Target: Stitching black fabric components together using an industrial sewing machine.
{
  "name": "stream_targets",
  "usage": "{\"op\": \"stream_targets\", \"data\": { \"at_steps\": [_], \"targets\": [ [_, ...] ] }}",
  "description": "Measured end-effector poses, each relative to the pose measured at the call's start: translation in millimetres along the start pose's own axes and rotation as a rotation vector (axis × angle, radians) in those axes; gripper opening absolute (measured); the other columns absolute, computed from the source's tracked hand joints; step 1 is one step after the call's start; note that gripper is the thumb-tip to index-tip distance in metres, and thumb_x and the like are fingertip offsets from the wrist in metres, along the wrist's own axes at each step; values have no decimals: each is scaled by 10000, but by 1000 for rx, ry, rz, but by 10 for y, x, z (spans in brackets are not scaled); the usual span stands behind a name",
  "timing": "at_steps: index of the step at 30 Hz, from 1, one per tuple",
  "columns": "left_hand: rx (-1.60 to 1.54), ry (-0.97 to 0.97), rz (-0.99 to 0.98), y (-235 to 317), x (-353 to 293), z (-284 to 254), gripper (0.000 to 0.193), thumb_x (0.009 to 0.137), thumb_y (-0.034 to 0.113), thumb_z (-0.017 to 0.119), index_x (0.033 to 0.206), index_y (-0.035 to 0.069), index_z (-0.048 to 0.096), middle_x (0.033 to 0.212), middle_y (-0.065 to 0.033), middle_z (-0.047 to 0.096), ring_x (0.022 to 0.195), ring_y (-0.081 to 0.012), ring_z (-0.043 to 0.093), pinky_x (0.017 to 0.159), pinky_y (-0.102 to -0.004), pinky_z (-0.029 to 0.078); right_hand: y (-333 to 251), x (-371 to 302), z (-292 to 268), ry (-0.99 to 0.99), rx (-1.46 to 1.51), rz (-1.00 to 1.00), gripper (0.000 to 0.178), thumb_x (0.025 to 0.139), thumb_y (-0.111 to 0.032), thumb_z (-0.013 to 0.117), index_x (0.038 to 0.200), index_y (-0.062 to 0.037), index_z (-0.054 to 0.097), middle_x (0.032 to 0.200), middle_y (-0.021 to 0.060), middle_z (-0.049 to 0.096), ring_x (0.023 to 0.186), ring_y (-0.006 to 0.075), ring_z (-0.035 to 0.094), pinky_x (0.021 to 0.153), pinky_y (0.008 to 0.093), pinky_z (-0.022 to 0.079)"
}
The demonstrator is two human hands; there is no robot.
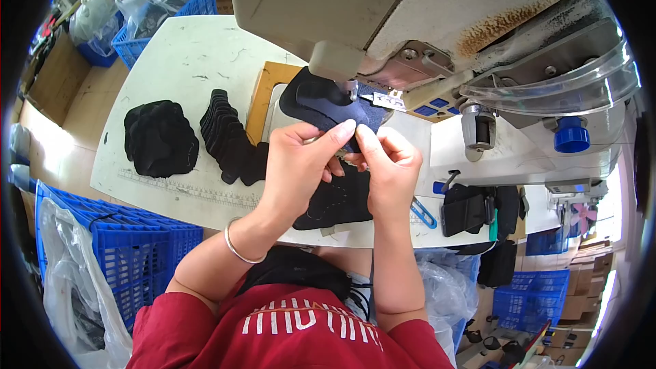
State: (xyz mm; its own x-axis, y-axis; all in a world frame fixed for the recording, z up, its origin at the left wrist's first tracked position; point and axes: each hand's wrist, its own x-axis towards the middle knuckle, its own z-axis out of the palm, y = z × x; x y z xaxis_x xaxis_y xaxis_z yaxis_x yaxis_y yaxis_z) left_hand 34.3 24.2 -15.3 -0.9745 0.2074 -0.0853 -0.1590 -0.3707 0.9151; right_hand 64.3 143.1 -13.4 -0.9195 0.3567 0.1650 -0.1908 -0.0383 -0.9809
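A dark piece of fabric, black with a blue-grey area, lies under the needle end of a sewing machine. My left hand pinches its near edge between thumb and fingers. Close beside it, my right hand grips the same edge, thumb tip almost against the left thumb. What exactly lies between the fingertips is partly hidden. Below my hands, more black fabric rests at the table's front edge. Left of them stand a fanned row of black cut pieces and a heaped black stack.
The machine head overhangs the white table. A ruler strip runs along its front left. Blue snips and black pouches lie at the right. Blue crates flank the table, one draped with a plastic bag.
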Motion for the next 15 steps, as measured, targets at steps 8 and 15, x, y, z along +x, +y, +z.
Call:
{"op": "stream_targets", "data": {
  "at_steps": [8,15],
  "targets": [
    [82,-78,-32,154,166,-140,286,820,230,713,666,5,630,564,-35,585,463,-67,532,422,-184,373,32,-26,152,56,43,-53,226,890,-80,635,683,-4,585,631,23,616,575,66,599,519,197,443],
    [174,-254,-65,327,400,-274,194,828,183,693,706,38,650,572,4,580,457,-48,521,420,-174,371,75,-42,266,49,-11,-109,251,901,-99,627,676,3,584,626,29,625,569,46,550,537,186,419]
  ]
}}
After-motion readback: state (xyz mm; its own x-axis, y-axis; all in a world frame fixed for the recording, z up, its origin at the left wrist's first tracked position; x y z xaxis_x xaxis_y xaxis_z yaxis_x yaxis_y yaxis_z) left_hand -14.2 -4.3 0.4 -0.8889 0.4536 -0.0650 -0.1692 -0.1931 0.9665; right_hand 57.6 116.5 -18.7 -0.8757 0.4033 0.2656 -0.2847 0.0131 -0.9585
